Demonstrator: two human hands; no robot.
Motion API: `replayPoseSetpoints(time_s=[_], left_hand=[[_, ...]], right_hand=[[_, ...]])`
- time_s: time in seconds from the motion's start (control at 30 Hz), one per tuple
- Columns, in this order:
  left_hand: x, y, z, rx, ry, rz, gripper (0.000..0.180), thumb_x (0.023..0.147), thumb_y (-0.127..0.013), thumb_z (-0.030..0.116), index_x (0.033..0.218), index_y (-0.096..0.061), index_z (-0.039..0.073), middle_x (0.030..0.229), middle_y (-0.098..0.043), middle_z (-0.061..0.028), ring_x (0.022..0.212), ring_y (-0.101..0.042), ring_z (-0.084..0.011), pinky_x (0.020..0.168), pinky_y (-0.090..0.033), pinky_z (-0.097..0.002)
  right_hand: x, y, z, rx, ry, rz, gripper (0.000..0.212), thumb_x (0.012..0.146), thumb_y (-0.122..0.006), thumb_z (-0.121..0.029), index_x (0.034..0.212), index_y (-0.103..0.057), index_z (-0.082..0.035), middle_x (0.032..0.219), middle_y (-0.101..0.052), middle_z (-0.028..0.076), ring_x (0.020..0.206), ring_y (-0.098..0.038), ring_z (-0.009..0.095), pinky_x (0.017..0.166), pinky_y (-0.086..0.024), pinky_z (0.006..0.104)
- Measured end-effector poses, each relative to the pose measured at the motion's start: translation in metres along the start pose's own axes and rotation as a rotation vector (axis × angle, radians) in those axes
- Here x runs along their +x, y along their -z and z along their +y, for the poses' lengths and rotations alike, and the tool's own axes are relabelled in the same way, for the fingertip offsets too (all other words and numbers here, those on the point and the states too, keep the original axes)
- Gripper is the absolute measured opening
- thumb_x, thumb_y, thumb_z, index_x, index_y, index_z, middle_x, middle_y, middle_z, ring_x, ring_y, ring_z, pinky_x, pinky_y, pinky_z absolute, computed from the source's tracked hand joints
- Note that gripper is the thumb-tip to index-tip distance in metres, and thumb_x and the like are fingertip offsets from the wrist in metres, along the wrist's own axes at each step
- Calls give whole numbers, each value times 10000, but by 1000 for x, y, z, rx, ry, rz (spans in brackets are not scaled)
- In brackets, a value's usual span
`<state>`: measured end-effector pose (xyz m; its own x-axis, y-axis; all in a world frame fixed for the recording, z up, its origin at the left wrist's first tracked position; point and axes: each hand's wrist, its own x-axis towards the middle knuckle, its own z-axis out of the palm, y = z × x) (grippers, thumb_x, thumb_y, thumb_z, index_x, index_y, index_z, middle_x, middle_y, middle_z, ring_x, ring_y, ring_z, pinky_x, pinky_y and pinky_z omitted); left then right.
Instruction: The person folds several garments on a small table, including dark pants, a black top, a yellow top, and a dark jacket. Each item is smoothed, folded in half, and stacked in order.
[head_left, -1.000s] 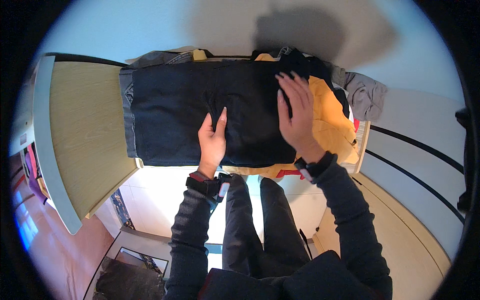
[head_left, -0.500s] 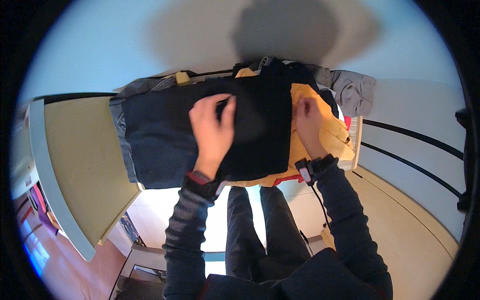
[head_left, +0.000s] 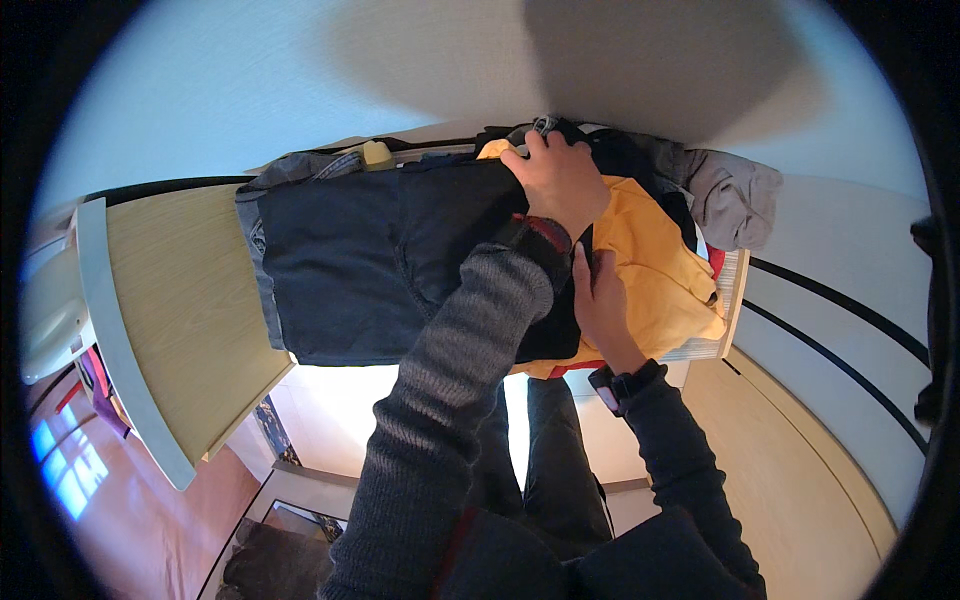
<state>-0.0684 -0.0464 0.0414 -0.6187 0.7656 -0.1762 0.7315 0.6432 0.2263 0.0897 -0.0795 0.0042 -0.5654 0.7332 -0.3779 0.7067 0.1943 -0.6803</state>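
Folded black trousers (head_left: 345,265) lie flat over a heap of clothes, a seam running down their middle. My left hand (head_left: 565,185) reaches across to their upper right corner. Its palm faces down on the black cloth, with thumb and fingers apart at the far edge. Lower down, my right hand (head_left: 603,310) touches the right edge of the trousers, fingers stretched and slightly apart. Beside it a yellow-orange garment (head_left: 655,265) spreads out to the right, partly under the black cloth. My left forearm hides part of the trousers.
Grey jeans (head_left: 262,300) show at the left edge of the heap. A crumpled grey-beige garment (head_left: 735,195) lies at the far right against the wall. To the left extends a wooden board (head_left: 190,290) with a pale rim. Black rails (head_left: 840,270) run along the right wall.
My left hand has moved right and away from me, from the middle of the trousers to their upper right corner. My right hand has come down to the trousers' right edge.
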Motion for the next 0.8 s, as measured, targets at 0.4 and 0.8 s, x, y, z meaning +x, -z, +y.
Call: replayPoseSetpoints(time_s=[0.4, 0.8], left_hand=[[-8, -7, -13, -391, 33, 441, 329, 832, -703, 367, 957, -608, 77, 1000, -598, -107, 996, -500, -336, 791, -361, -484], [-61, -22, -208, -1083, 650, 99, 574, 820, -723, 480, 1070, -593, -20, 1036, -639, -134, 919, -598, -302, 867, -449, -375]], right_hand=[[-24, -17, 11, 41, -55, 172, 247, 988, -525, -241, 1099, -427, -43, 935, -626, 216, 836, -630, 345, 701, -483, 431], [61, -21, -63, -425, 746, 285, 554, 897, -628, -357, 1384, -479, -139, 1461, -410, 125, 1389, -310, 369, 1116, -126, 615]])
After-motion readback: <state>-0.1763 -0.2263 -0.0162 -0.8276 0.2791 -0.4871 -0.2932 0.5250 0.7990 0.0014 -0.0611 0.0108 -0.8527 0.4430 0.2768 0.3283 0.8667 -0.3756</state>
